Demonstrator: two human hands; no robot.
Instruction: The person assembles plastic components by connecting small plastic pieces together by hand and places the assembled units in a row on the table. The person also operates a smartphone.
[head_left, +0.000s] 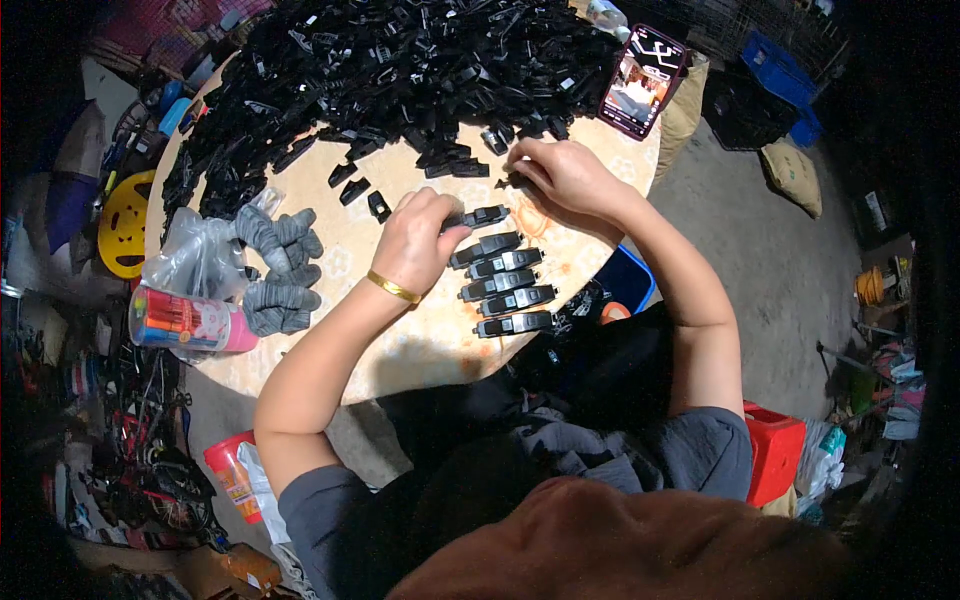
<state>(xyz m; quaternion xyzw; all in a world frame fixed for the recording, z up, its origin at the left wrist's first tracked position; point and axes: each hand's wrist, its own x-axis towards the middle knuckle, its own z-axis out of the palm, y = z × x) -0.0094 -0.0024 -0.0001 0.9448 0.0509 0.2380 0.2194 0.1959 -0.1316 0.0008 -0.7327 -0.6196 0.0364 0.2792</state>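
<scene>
A short column of black plastic clips (505, 278) lies side by side near the table's right front edge. At its far end, my left hand (412, 238), with a gold bracelet at the wrist, has its fingers curled around the end of another black plastic clip (487, 215). My right hand (566, 172) is closed in a pinch farther right, with a small dark piece (505, 182) at its fingertips. That piece is too small to make out fully. Some loose clips (378, 206) lie just beyond my left hand.
A large heap of black plastic parts (420, 70) covers the table's far side. A lit phone (643, 82) stands at the right edge. On the left are grey gloves (280, 268), a clear plastic bag (195, 258) and a tub of coloured pens (180, 320). A blue bin (632, 278) sits below the edge.
</scene>
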